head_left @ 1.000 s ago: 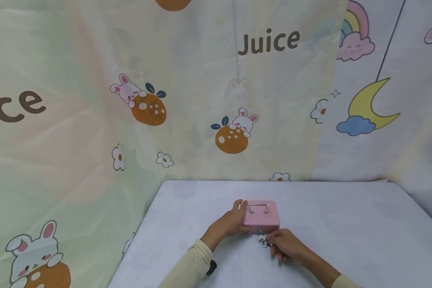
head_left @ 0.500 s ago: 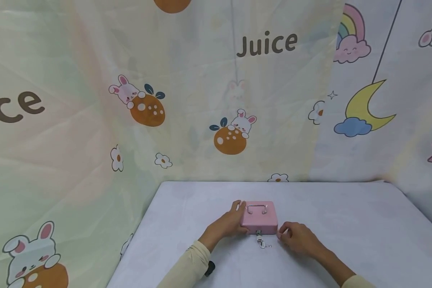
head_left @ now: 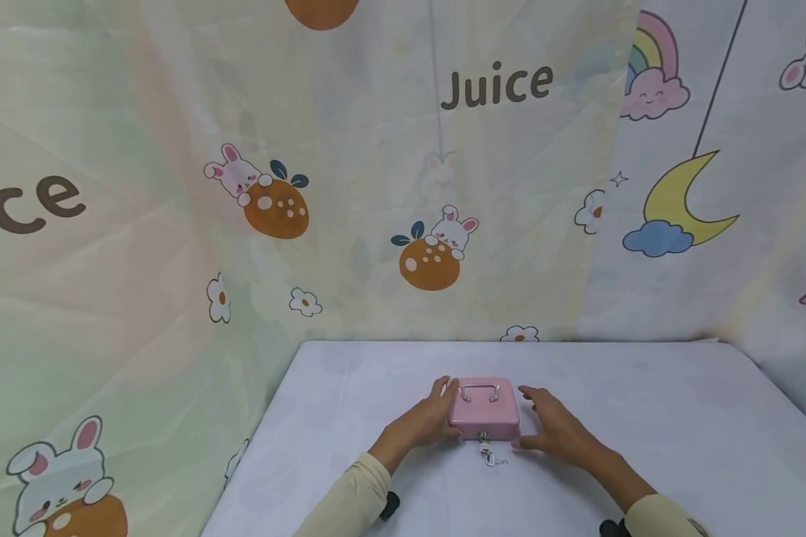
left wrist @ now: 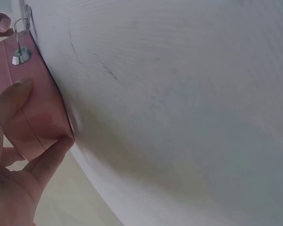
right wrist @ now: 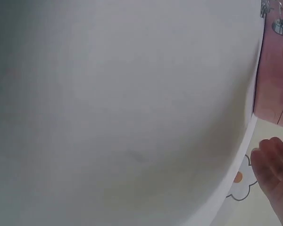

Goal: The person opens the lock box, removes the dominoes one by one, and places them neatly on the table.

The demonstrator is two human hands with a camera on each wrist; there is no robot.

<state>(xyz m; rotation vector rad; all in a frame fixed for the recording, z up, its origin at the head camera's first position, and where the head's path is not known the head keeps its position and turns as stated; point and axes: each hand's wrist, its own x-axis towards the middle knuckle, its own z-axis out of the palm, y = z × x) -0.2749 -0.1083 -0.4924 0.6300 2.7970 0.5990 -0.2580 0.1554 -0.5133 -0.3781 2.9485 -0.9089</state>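
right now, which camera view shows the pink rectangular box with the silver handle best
The head view: nearly all the pink rectangular box shows, silver handle included. The left wrist view crops it, with the left hand partly covering it; the right wrist view catches only part, at frame right.

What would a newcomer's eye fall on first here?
Probably the pink box with its wire handle on the white table, gripped by the left hand, with the right hand open at its other side. Silver keys show at its front lock. Behind, cartoon bunnies decorate the backdrop.
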